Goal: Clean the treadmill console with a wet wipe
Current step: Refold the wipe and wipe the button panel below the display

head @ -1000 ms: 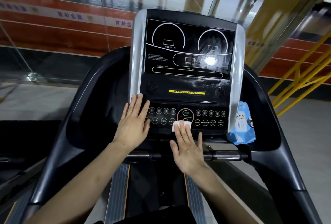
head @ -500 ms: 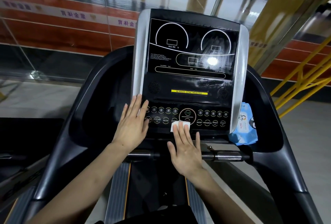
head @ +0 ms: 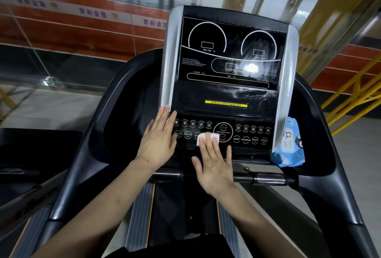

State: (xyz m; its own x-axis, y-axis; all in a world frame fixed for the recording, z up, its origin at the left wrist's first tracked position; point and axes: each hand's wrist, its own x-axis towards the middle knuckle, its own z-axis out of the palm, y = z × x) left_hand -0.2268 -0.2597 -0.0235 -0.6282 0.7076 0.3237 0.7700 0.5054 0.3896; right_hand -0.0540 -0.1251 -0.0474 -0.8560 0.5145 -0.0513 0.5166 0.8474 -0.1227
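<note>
right hand [head: 215, 167] flat with straight fingers pressing white wet wipe [head: 206, 136] on the button row beside the start key, left hand [head: 157, 141] spread flat on the console's [head: 226, 92] lower left corner, blue wipes pack [head: 289, 148] tucked at its right edge, smeared dark display [head: 231, 53] above

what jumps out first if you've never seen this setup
The big black treadmill console fills the middle, smeared with wet streaks on its right. Below it, the right hand presses a white wipe flat on the button row, while the left hand rests beside it. A blue wipes pack sits at the console's right edge.
</note>
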